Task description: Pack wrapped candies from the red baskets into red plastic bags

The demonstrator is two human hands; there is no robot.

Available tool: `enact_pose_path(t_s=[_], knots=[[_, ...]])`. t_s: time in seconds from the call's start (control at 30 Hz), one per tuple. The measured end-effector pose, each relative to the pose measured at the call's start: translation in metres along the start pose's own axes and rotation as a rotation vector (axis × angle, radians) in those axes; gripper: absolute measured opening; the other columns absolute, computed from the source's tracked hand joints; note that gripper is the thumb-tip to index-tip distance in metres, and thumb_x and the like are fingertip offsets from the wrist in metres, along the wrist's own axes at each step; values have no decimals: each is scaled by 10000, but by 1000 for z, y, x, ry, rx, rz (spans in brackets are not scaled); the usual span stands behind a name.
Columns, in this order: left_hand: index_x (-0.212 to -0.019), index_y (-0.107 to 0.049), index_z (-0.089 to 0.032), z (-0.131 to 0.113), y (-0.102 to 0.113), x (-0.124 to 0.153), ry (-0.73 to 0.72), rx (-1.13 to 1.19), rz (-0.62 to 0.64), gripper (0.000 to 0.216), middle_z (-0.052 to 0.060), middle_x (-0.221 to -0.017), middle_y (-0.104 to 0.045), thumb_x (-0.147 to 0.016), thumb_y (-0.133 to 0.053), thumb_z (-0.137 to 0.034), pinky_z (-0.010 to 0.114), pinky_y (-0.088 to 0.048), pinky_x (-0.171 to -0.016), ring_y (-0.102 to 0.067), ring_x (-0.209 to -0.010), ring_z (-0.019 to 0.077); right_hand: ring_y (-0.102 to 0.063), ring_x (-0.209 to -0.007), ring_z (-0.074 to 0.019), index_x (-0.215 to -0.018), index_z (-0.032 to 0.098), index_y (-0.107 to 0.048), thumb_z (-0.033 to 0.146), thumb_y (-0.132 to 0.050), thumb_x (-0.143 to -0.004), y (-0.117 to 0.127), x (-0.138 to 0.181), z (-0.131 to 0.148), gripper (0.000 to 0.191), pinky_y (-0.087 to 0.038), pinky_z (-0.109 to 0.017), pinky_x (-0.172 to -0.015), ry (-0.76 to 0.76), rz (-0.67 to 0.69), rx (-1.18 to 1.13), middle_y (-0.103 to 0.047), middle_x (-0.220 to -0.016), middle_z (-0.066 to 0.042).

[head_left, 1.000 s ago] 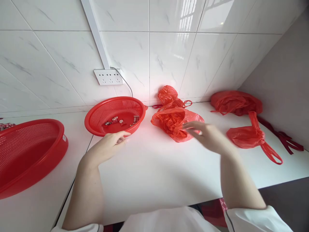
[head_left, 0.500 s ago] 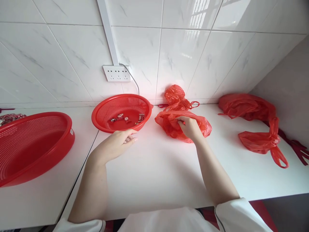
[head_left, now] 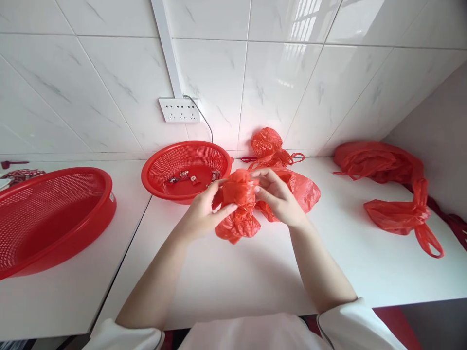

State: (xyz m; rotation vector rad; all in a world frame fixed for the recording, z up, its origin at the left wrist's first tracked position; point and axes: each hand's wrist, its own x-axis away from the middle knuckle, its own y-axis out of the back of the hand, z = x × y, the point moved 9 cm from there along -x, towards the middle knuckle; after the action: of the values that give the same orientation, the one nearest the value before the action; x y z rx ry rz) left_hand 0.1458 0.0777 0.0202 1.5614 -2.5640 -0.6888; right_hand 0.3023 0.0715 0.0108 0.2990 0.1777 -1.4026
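Observation:
A crumpled red plastic bag (head_left: 239, 226) hangs between my two hands above the table, its upper part bunched into a knob. My left hand (head_left: 204, 214) grips its left side, thumb in front and fingers behind. My right hand (head_left: 279, 199) pinches its right edge with thumb and fingertips. Behind my right hand lies a larger, spread red plastic bag (head_left: 304, 189); whether the two are joined is hidden. Just beyond my left hand stands a red perforated basket (head_left: 153, 177) with several small wrapped sweets (head_left: 193, 180) at its bottom.
A bigger red basket (head_left: 91, 228) stands at the left. Another red bag (head_left: 268, 141) rests against the tiled wall. More red bags (head_left: 375, 160) lie at the right, one with a looped handle (head_left: 434, 248). A power socket strip (head_left: 180, 110) with a cable is on the wall.
My right hand has come out of the spread bag and moved slightly left. My left hand has moved right from the basket's front. Both now hold a bunched red bag between them.

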Motion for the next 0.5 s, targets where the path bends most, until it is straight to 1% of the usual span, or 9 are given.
enact_pose_path(t_s=[0.07, 0.13, 0.17, 0.23, 0.3, 0.37, 0.4, 0.43, 0.5], knots=[[-1222, -579, -216, 7, 8, -3, 58, 46, -62, 410, 83, -1188, -662, -856, -608, -399, 367, -515, -937, -623, -1113, 253, -673, -836, -176, -1080, 264, -529, 431, -476, -933, -16, 0, -23, 229, -553, -330, -746, -126, 200, 167, -690, -966, -35], [-1161, -611, -203, 14, 27, -3, 104, 37, -183, 379, 78, -1118, -689, -845, -619, -412, 358, -528, -902, -648, -1055, 253, -670, -721, -190, -954, 254, -600, 427, -541, -893, -15, 4, -63, 193, -547, -340, -676, -323, 352, 487, -690, -792, -21], [-1149, -618, -206, 18, 36, -2, 122, 26, -232, 384, 75, -1107, -695, -835, -627, -427, 350, -539, -874, -655, -1037, 256, -667, -697, -212, -860, 238, -624, 404, -608, -847, -7, 5, -82, 167, -541, -360, -659, -408, 378, 659, -678, -734, -29], [-1116, -637, -217, 26, 48, -1, 180, -17, -258, 399, 66, -1044, -713, -809, -644, -471, 328, -570, -750, -690, -925, 251, -670, -734, -280, -710, 203, -620, 331, -678, -783, 12, 1, -100, 158, -527, -429, -685, -489, 309, 918, -670, -727, -80], [-1112, -635, -224, 34, 50, 0, 252, -64, -217, 438, 52, -944, -722, -773, -673, -498, 306, -570, -606, -707, -751, 227, -668, -831, -332, -718, 180, -617, 302, -598, -845, 21, -4, -96, 178, -506, -487, -753, -460, 197, 1008, -675, -809, -140], [-1097, -623, -215, 39, 51, 1, 285, -88, -221, 451, 39, -863, -717, -756, -688, -504, 289, -555, -537, -697, -638, 200, -659, -953, -310, -895, 179, -630, 330, -435, -948, 12, -8, -76, 252, -499, -466, -830, -342, 135, 942, -683, -965, -153], [-1077, -617, -208, 39, 50, 0, 281, -85, -228, 437, 37, -843, -714, -765, -677, -509, 279, -547, -523, -692, -615, 190, -643, -1031, -287, -1027, 193, -614, 365, -404, -968, 2, -9, -62, 277, -498, -440, -874, -249, 122, 861, -674, -1072, -141], [-1049, -611, -203, 39, 47, 0, 267, -74, -232, 415, 37, -833, -713, -782, -656, -518, 268, -531, -504, -680, -584, 175, -612, -1117, -266, -1168, 216, -564, 413, -429, -962, -10, -9, -47, 315, -492, -414, -918, -142, 120, 755, -640, -1196, -122], [-989, -594, -199, 36, 35, -3, 239, -35, -174, 371, 36, -833, -714, -832, -588, -535, 253, -474, -456, -595, -464, 117, -531, -1248, -249, -1388, 260, -388, 476, -584, -877, -34, -7, -23, 588, -468, -397, -991, 47, 140, 543, -517, -1397, -97]])
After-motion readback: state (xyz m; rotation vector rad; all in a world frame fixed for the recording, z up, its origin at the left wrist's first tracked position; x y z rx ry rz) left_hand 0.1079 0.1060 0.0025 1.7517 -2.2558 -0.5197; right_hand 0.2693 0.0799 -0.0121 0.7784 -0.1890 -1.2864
